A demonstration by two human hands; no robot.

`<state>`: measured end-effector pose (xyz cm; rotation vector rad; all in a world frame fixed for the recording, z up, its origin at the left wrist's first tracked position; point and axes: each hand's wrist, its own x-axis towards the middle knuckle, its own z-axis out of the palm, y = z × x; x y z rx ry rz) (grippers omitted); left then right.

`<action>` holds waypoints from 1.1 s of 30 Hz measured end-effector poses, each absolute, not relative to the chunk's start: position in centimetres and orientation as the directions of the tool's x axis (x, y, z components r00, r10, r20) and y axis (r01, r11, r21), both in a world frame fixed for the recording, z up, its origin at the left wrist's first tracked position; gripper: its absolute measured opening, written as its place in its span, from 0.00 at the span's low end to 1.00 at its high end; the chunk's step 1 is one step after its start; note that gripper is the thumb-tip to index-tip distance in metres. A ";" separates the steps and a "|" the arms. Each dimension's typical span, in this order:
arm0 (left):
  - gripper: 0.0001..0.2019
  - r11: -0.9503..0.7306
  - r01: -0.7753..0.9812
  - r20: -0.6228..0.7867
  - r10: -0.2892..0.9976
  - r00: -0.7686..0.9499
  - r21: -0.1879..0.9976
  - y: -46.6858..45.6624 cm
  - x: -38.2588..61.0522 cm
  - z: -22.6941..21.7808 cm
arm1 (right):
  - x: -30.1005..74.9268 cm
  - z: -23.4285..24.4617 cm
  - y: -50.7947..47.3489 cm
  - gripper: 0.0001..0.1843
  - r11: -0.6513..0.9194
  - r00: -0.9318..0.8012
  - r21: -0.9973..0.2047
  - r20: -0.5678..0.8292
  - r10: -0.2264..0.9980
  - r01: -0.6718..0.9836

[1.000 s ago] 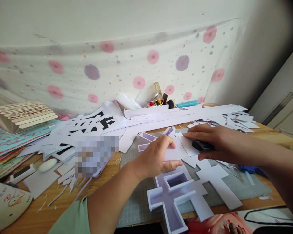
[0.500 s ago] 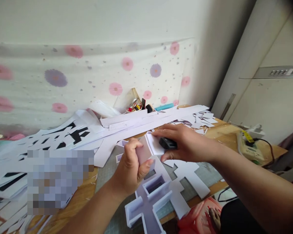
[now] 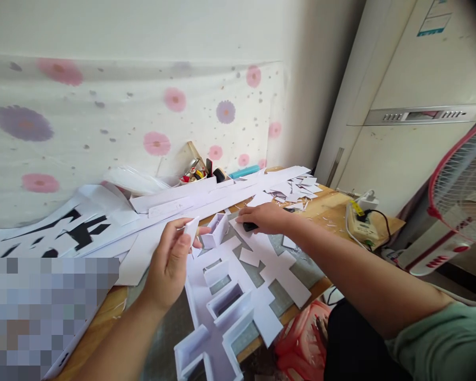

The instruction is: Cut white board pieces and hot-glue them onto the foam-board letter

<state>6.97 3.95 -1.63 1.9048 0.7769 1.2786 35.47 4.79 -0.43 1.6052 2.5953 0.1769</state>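
My left hand (image 3: 170, 259) is raised over the left side of the mat, pinching a small flat white board piece (image 3: 191, 227) between thumb and fingers. To the right, my right hand (image 3: 264, 218) reaches low over the cut white boards, closed around a black tool (image 3: 249, 227); most of it is hidden under the fingers. Below both hands lies a flat white cut-out panel with upright walls (image 3: 218, 330) forming box-like compartments. A separate small folded white piece (image 3: 216, 233) stands between the hands.
A green cutting mat (image 3: 158, 328) covers part of the wooden table (image 3: 325, 214). White scraps (image 3: 297, 188) and long strips lie behind. A power strip (image 3: 363, 225) is at the right, near a fan (image 3: 460, 201). A red plastic basket (image 3: 301, 338) stands below the front edge.
My hands have moved apart from the white piece they held together. The left keeps a small board piece; the right has lowered to the boards with the black tool. The view has swung right.
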 end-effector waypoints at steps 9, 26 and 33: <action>0.20 -0.223 -0.013 0.221 0.952 0.210 0.975 4.5 7.4 -1.7 | 33.1 -1.8 5.5 0.30 0.478 -0.490 0.186 0.025 0.871 0.858; 0.21 -0.162 -0.047 0.169 0.941 0.293 0.986 3.9 8.0 -1.0 | 45.8 -1.0 -6.3 0.20 -0.117 0.178 0.190 -0.341 0.923 0.975; 0.26 -0.101 -0.021 0.102 0.937 0.334 0.995 3.7 8.2 -0.8 | 46.0 -3.1 -5.1 0.15 -0.151 0.170 0.090 -0.263 0.950 0.984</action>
